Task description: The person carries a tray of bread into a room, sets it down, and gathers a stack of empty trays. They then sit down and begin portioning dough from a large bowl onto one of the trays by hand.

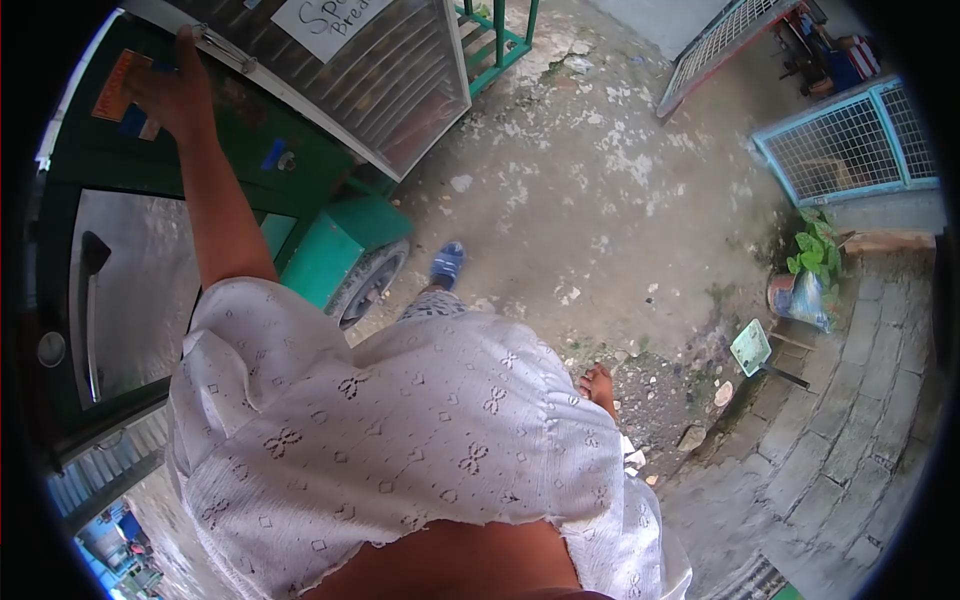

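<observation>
My left hand (172, 98) reaches up to the dark green cabinet front (235, 125) at the upper left. Its thumb stands apart from the fingers, near a metal latch (225, 50) on the pale frame of a clear slatted panel (390, 75). An orange sticker (113, 85) lies beside the fingers, and nothing shows in the grip. Low at my right side hangs my right hand (598, 384), fingers loosely parted with nothing visible in them. Below the left arm is a glossy panel with a black handle (93, 310).
A green wheel guard (345, 240) with a wheel (375, 285) juts out ahead. On the right are a blue mesh gate (830, 140), a potted plant (815, 250), a dustpan (750, 347) and a block wall (840, 400). The concrete floor (560, 200) is rough, with loose stones.
</observation>
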### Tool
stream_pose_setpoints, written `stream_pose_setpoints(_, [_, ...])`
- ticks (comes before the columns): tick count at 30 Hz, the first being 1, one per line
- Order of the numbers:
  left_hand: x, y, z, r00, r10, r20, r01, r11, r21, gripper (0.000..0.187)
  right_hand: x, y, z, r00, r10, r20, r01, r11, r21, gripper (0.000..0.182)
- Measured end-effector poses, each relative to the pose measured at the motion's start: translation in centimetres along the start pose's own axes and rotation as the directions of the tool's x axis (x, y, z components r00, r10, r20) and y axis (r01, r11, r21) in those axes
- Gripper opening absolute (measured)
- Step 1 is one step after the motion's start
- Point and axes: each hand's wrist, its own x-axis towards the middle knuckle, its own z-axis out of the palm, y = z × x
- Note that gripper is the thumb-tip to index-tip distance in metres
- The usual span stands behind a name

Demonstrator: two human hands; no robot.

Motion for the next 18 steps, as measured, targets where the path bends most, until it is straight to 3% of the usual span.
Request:
stream_pose_setpoints(1, [1.9,0.2,0.4,1.000,0.003,-0.005,-0.003,1.000,0.000,0.065,0.0,0.2,0.2,0.998,0.036,-0.047,-0.037,0.999,-0.013,0.039])
stream_pose_setpoints(3, [4.2,0.9,1.4,0.967,0.067,-0.246,-0.148,0.935,-0.323,0.078,-0.1,0.6,1.0,0.998,0.038,-0.048,-0.038,0.999,-0.014,0.038])
stream_pose_setpoints(4, [4.6,1.3,1.9,0.965,0.069,-0.252,-0.150,0.936,-0.320,0.078,-0.3,0.9,1.3,0.998,0.039,-0.053,-0.040,0.999,-0.017,0.037])
stream_pose_setpoints(5, [5.1,1.6,2.3,1.000,0.003,0.026,0.005,0.951,-0.310,0.074,-0.7,1.0,1.6,0.998,0.039,-0.056,-0.040,0.999,-0.022,0.036])
stream_pose_setpoints(6, [5.6,1.8,2.8,0.952,-0.073,0.298,0.153,0.955,-0.255,0.072,-0.9,1.1,1.8,0.998,0.038,-0.055,-0.039,0.999,-0.029,0.035])
stream_pose_setpoints(7, [5.2,1.6,4.0,0.955,-0.076,0.286,0.150,0.958,-0.245,0.072,-1.0,1.2,2.2,0.998,0.033,-0.052,-0.035,0.999,-0.038,0.034])
stream_pose_setpoints(9, [3.6,0.9,6.1,0.988,0.128,-0.089,-0.118,0.987,0.106,0.050,-0.7,0.9,3.2,0.999,0.015,-0.031,-0.017,0.998,-0.054,0.033])
stream_pose_setpoints(11, [4.3,0.8,5.6,0.985,0.118,-0.122,-0.114,0.993,0.035,0.053,0.9,1.8,2.5,0.991,0.109,0.079,-0.123,0.971,0.204,0.035])
stream_pose_setpoints(13, [5.2,1.2,5.3,0.982,0.083,-0.172,-0.102,0.989,-0.107,0.054,5.1,5.4,2.1,0.993,0.083,0.085,-0.097,0.978,0.185,0.035])
stream_pose_setpoints(14, [5.9,1.0,5.3,0.980,0.086,-0.179,-0.106,0.989,-0.105,0.054,6.6,6.5,2.1,0.995,0.065,0.074,-0.076,0.982,0.170,0.035])
stream_pose_setpoints(15, [6.6,0.8,5.5,0.969,0.108,-0.222,-0.115,0.993,-0.018,0.054,7.9,7.3,1.2,0.986,0.016,0.164,-0.044,0.985,0.169,0.036])
stream_pose_setpoints(17, [7.7,0.7,5.9,0.955,0.131,-0.265,-0.118,0.991,0.063,0.053,4.2,-0.3,2.4,0.994,0.077,0.083,-0.091,0.979,0.181,0.036])
stream_pose_setpoints(18, [8.0,0.4,6.0,0.978,0.046,-0.205,-0.041,0.999,0.029,0.054,-0.1,-0.8,4.3,0.990,0.138,0.001,-0.135,0.972,0.190,0.037])
